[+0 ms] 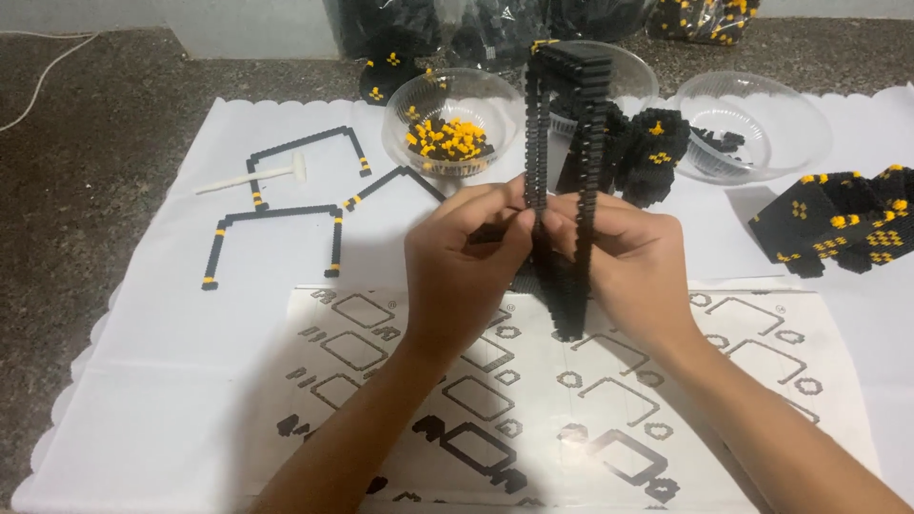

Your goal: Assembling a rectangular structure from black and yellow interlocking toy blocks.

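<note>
Black brick frame (pixel 562 143): tall, narrow loop of small building bricks, held upright over the instruction sheet (pixel 571 400), its top bending over in front of the bowls. All places below are given from this frame.

Left hand (pixel 462 262): just left of the frame, thumb and fingertips pinched together on its left strip at about mid-height.

Right hand (pixel 628 257): just right of the frame, fingers closed around the right strip, the lower end of the frame showing below the palm.

Instruction sheet: directly beneath, printed with outline diagrams of frames, lying on a white scalloped cloth (pixel 143 381) that covers the table (pixel 76 143).

Clear bowl (pixel 455 119): behind and slightly left, holding loose yellow and black bricks.

Second clear bowl (pixel 752 124): behind and to the right, with a few black pieces inside.

Built black block (pixel 652 152): just behind to the right, with yellow dots.

Folded black and yellow panels (pixel 843 224): well to the right.

Flat open frames (pixel 276 228): well to the left, lying on the cloth, black with yellow joints.

White hammer-shaped tool (pixel 255 176): left, among those flat frames.

Bags of bricks (pixel 476 24): far behind, along the table's back edge.
</note>
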